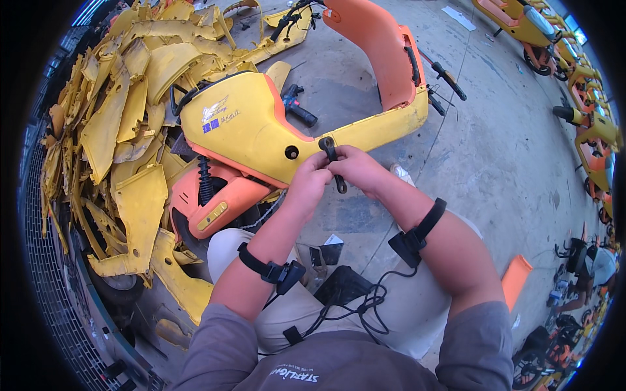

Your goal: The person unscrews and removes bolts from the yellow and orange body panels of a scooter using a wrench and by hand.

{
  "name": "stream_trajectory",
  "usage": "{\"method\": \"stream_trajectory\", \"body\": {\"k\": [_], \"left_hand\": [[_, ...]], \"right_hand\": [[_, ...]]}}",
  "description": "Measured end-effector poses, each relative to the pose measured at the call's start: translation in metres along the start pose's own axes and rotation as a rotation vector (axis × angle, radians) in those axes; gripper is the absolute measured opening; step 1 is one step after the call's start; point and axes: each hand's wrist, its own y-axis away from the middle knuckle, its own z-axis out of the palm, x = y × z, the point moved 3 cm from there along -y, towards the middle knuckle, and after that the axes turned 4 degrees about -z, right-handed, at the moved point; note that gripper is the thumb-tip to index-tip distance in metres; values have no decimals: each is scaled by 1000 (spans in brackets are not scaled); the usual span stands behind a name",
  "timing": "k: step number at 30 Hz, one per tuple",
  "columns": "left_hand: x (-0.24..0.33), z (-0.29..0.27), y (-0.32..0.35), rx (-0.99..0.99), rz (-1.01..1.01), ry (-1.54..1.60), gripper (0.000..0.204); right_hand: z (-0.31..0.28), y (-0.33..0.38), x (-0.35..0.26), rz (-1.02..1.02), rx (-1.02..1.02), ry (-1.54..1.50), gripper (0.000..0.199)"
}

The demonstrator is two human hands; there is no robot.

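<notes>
A yellow and orange electric scooter [244, 124] stands side-on in front of me. Against the lower edge of its yellow side panel is a black crank arm [341, 185], one rounded end up and the other pointing down. My left hand [310, 177] is closed, its fingertips pressed to the arm's left side. My right hand [357, 171] closes on the same arm from the right, fingers bent across its middle. The fingers hide that middle and whether the arm is fixed to the scooter. Left of my hands is a round dark hole [291, 152] in the panel.
A black cordless power tool [300, 113] lies on the floor behind the scooter. Broken yellow panels [130, 98] form a tall heap at left. Rows of scooters [593, 140] line the right side. Nearer are an orange panel [516, 281] and another person [596, 264]. Black cables [372, 301] cross my lap.
</notes>
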Motion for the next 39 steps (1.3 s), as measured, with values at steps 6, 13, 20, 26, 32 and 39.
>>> {"method": "stream_trajectory", "body": {"k": [6, 13, 20, 26, 32, 39], "left_hand": [[-7, 5, 2, -87, -100, 173, 52], [3, 8, 22, 113, -237, 202, 52], [-4, 29, 27, -154, -68, -151, 39], [-6, 46, 38, -183, 159, -592, 25], [-21, 58, 23, -233, 669, -993, 21], [18, 49, 43, -275, 627, -835, 14]], "right_hand": [[-6, 4, -2, 24, 67, 460, 38], [-38, -5, 4, 107, 93, 1111, 26], [-58, -8, 29, 203, 188, 1324, 25], [-9, -22, 69, 163, 112, 1347, 27], [39, -32, 81, -16, 172, 1209, 31], [68, -60, 80, -276, 382, 765, 33]]}}
